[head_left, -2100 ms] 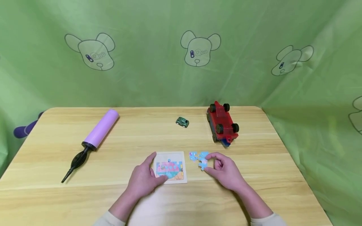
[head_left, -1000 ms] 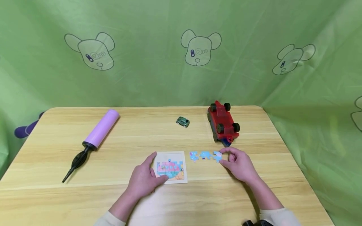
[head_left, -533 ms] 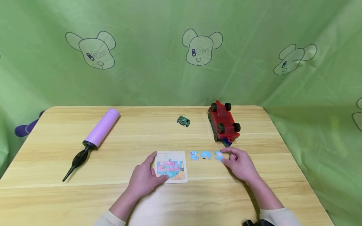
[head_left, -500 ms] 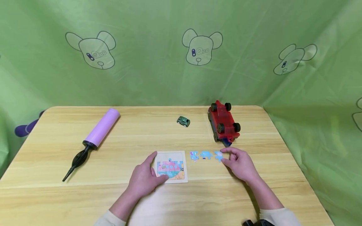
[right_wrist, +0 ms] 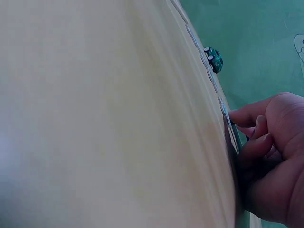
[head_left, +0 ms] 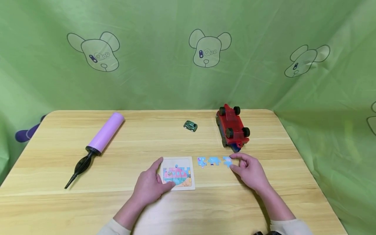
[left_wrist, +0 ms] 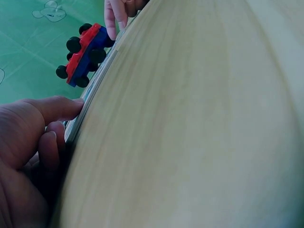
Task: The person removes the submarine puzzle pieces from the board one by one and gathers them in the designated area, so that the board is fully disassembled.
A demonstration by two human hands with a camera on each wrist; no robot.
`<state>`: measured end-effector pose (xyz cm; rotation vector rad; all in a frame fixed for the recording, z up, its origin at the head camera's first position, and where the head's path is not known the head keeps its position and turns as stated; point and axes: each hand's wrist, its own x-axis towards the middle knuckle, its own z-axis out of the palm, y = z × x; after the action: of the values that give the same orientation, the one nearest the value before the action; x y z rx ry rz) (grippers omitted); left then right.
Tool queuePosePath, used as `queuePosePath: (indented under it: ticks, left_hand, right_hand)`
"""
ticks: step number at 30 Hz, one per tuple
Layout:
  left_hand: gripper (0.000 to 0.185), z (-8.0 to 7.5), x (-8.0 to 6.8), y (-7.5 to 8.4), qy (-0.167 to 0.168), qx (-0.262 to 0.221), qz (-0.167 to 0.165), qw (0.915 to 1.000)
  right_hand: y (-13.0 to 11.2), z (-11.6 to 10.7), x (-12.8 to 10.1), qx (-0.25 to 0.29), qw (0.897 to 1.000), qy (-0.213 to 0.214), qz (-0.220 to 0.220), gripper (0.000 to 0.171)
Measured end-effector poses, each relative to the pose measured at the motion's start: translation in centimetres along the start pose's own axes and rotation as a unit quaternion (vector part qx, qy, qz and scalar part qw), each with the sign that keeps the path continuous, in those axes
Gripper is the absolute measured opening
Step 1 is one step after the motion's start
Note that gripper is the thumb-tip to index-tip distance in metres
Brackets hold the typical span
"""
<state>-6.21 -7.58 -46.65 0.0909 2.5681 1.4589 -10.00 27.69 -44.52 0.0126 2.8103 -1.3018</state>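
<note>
So the left hand (head_left: 148, 186) sits on the puzzle board (head_left: 177, 173) at the near middle of the table (head_left: 58, 209), thumb along the board's 9 o'clock edge and fingers curled over its near left corner, so that grip is pinching the board flat. The right hand (head_left: 249, 173) is at 3 o'clock from the board, its grip pinching the rightmost piece (head_left: 227, 161) between thumb and fingertips. That piece lies on the table at the end of a row of three, with a middle piece (head_left: 213, 160) and a left piece (head_left: 201, 162) just beside the board. A red truck (head_left: 232, 129) lies tipped over at 12 o'clock from the right hand, a little green car (head_left: 190, 126) at 11 o'clock, and a purple pump (head_left: 98, 142) well off at 9 o'clock.
</note>
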Motion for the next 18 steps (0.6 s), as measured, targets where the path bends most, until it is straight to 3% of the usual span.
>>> queuePosePath:
  ticks: [7,18]
  left_hand:
    - [0.099,-0.1,0.0,-0.1,0.005,0.011,0.003,0.9999]
    - [0.1,-0.1,0.1,0.0,0.005,0.017,0.006,0.9998]
  right_hand:
    - [0.0,1.0,-1.0,0.019,0.999,0.018,-0.026,0.03]
    - [-1.5,3.1,-1.6,0.063,0.997,0.008,-0.047,0.028]
